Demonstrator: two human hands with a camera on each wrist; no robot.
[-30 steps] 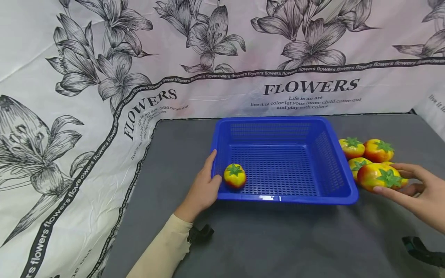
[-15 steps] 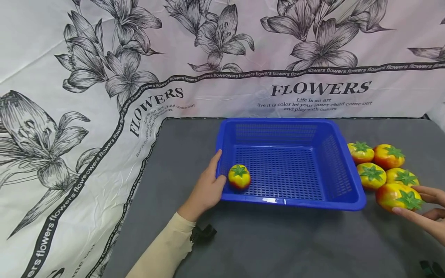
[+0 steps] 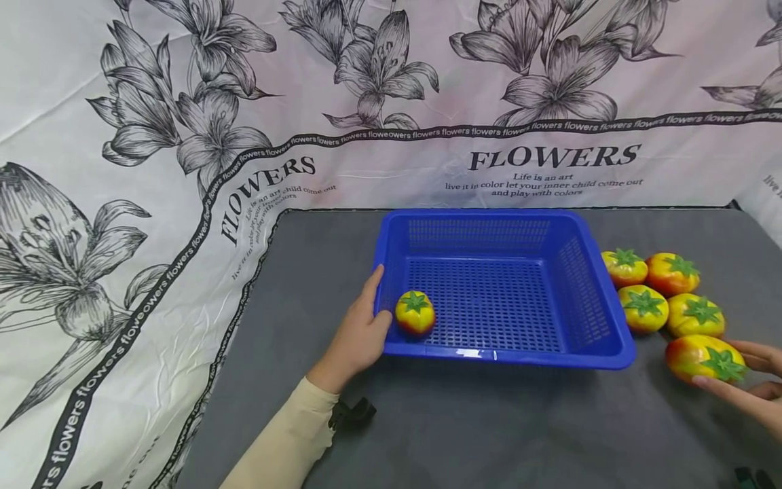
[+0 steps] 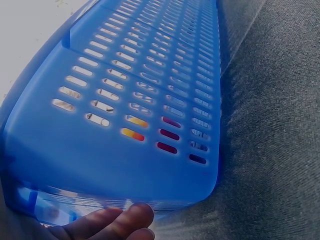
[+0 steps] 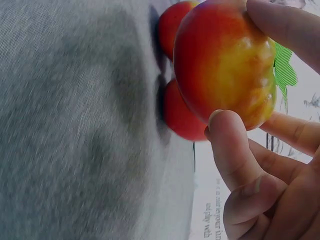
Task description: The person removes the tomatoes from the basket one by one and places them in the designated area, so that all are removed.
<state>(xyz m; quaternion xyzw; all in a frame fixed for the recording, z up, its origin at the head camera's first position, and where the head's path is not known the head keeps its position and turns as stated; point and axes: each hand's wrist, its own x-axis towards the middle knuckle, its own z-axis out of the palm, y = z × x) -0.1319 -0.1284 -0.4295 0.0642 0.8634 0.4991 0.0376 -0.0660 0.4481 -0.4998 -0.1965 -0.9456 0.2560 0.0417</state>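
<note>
My left hand (image 3: 357,333) grips the left rim of a blue plastic basket (image 3: 537,358); in the left wrist view its fingertips (image 4: 137,217) touch the basket's wall. One red-and-yellow toy tomato (image 3: 415,316) with a green leafy top sits inside, at the near left corner. Right of the basket, my right hand (image 3: 757,401) holds another toy tomato (image 3: 699,360) between thumb and fingers, its green top facing the palm side. In the right wrist view the held tomato (image 5: 225,65) appears large, partly covering two more tomatoes (image 5: 185,117) behind it.
Several other toy tomatoes (image 3: 641,309) lie bunched beside the basket's right wall, just beyond the held one. A dark grey cloth (image 3: 464,428) covers the table. White flower-printed fabric (image 3: 391,166) hangs along the back and left.
My right hand has brought the held tomato rightward and nearer, away from the basket wall, uncovering the tomatoes behind it. My left hand stays on the rim. The head view has shifted slightly.
</note>
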